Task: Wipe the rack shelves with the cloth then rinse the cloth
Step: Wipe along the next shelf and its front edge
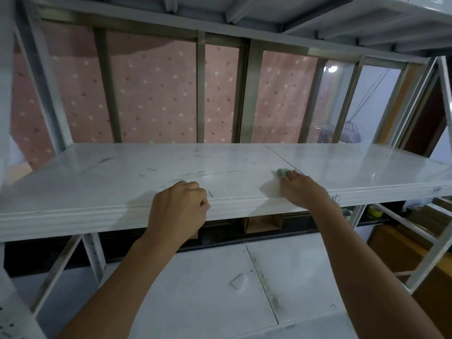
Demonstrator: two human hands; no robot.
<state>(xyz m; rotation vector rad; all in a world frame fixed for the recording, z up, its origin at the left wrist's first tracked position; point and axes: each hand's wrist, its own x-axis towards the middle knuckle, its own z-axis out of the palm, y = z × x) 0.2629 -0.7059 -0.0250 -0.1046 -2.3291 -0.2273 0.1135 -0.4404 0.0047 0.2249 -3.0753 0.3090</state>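
A white metal rack fills the view. Its middle shelf (122, 172) is glossy white with dark scuff marks. My right hand (302, 189) lies flat on this shelf near the front edge, pressing a pale green cloth (281, 172) that peeks out past the fingertips. My left hand (179, 206) is curled over the shelf's front edge (73, 221), gripping it. A lower shelf (215, 289) below shows dirt specks along its seam.
An upper shelf (244, 11) hangs overhead. Behind the rack stand a window frame (200, 89) and a pink dotted curtain (151, 94). A small white object (238, 281) lies on the lower shelf. Cardboard boxes (264, 223) and diagonal braces (415, 231) sit below right.
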